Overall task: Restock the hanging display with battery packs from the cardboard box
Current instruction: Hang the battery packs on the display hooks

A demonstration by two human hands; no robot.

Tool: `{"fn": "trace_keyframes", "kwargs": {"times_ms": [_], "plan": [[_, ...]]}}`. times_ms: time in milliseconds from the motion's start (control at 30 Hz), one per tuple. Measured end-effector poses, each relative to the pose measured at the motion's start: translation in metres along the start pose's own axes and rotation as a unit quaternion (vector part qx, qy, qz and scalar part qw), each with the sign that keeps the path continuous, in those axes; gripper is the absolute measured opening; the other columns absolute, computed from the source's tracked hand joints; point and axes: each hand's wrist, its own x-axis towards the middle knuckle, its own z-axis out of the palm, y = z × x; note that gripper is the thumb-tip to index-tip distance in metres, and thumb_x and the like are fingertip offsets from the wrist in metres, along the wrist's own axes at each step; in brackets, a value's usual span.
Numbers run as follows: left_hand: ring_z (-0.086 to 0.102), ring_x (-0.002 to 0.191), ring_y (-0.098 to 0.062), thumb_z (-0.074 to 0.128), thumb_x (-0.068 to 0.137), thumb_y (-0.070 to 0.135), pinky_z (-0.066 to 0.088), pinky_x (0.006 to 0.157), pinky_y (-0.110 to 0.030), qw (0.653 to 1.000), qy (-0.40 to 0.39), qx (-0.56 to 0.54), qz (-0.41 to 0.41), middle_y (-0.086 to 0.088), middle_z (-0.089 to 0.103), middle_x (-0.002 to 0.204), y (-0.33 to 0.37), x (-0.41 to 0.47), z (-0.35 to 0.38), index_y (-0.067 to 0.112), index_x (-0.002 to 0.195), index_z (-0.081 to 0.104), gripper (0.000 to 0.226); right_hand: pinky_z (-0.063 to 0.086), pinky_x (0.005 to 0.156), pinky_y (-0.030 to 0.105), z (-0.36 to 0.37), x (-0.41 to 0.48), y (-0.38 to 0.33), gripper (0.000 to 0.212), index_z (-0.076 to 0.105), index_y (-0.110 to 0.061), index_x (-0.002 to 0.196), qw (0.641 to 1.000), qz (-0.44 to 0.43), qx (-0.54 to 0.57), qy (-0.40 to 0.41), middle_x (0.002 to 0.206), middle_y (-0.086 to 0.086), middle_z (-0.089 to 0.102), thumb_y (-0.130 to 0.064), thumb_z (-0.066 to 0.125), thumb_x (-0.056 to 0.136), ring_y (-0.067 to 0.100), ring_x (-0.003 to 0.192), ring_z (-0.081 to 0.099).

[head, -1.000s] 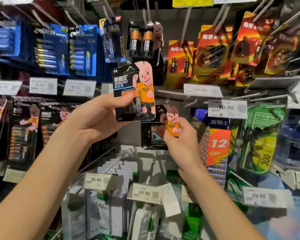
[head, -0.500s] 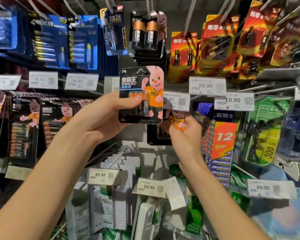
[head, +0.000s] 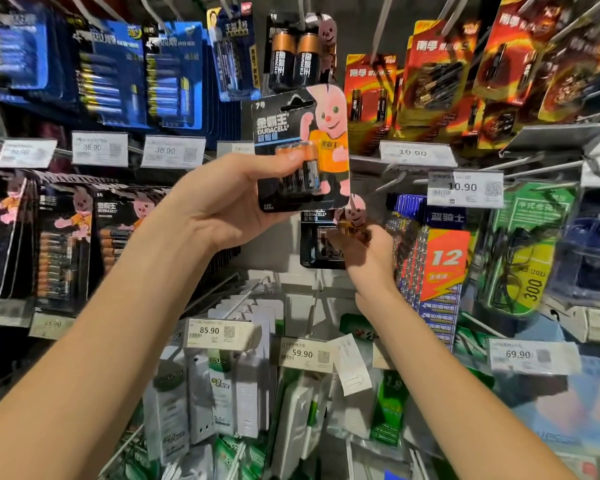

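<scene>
The left hand reaches up from 7 o'clock and grasps a black blister-card battery pack printed with a pink rabbit in an orange shirt. The thumb lies across the two small batteries on the front and the other fingers are behind the card. The pack is upright near the centre of the view, in front of the hanging display, and its hang slot at 12 o'clock is on no peg.

Just below it, at 5 o'clock from that pack, the right hand comes in from 5 o'clock. Its curled fingers pinch the upper right part of a second black battery pack of the same brand. Motion blur hides whether this one hangs on a peg.

At 12 o'clock above the held pack hangs a black pack of two large copper-topped batteries. Blue battery cards fill the hooks at 10 o'clock, and red-and-orange battery cards those at 2 o'clock. A white price tag reading 10.90 sits at 3 o'clock, with a blue-and-orange pack marked 12 below it.
</scene>
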Motion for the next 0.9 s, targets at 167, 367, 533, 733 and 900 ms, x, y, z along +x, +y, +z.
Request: {"fn": "trace_keyframes", "kwargs": {"times_ms": [167, 367, 533, 733, 900], "plan": [[0.072, 0.109, -0.027, 0.069, 0.080, 0.011, 0.058, 0.094, -0.033, 1.000, 0.007, -0.010, -0.004, -0.013, 0.074, 0.120, -0.001, 0.000, 0.005, 0.005, 0.126, 0.065, 0.046, 0.047, 0.064, 0.024, 0.009, 0.018, -0.001, 0.019, 0.063, 0.002, 0.104, 0.999, 0.031, 0.007, 0.008, 0.085, 0.005, 0.063, 0.007, 0.069, 0.087, 0.014, 0.076, 0.055], [0.073, 0.106, -0.025, 0.067, 0.084, 0.010, 0.063, 0.075, -0.027, 0.999, 0.026, -0.019, -0.007, -0.013, 0.074, 0.120, -0.007, -0.001, 0.010, 0.005, 0.120, 0.069, 0.036, 0.050, 0.079, 0.032, 0.009, 0.034, 0.013, 0.028, 0.058, -0.004, 0.097, 0.996, 0.030, 0.041, 0.078, 0.094, 0.010, 0.057, -0.010, 0.031, 0.103, 0.025, 0.088, 0.059], [0.072, 0.110, -0.025, 0.068, 0.084, 0.009, 0.063, 0.081, -0.029, 0.999, 0.045, -0.020, -0.004, -0.012, 0.073, 0.122, -0.012, -0.004, 0.007, 0.006, 0.129, 0.065, 0.045, 0.058, 0.078, 0.033, 0.011, 0.030, 0.023, 0.019, 0.054, -0.023, 0.087, 0.997, 0.005, -0.070, 0.025, 0.085, -0.001, 0.062, -0.011, 0.068, 0.088, 0.020, 0.081, 0.065], [0.073, 0.109, -0.024, 0.070, 0.082, 0.010, 0.058, 0.094, -0.034, 0.996, 0.090, -0.013, -0.016, -0.011, 0.075, 0.118, -0.038, -0.013, -0.007, 0.005, 0.123, 0.068, 0.042, 0.050, 0.102, 0.059, -0.003, 0.007, 0.034, 0.062, 0.047, -0.003, 0.137, 0.994, 0.080, -0.068, 0.025, 0.127, 0.012, 0.064, -0.018, 0.077, 0.085, 0.036, 0.121, 0.061], [0.071, 0.102, -0.022, 0.071, 0.084, 0.009, 0.057, 0.093, -0.031, 0.991, 0.127, 0.022, -0.045, -0.011, 0.075, 0.116, -0.072, -0.027, -0.023, 0.006, 0.116, 0.072, 0.032, 0.050, 0.092, 0.033, -0.022, -0.034, 0.030, 0.055, 0.035, -0.018, 0.140, 0.997, 0.047, -0.059, 0.006, 0.125, -0.003, 0.054, -0.020, 0.067, 0.095, 0.006, 0.104, 0.057]]}}
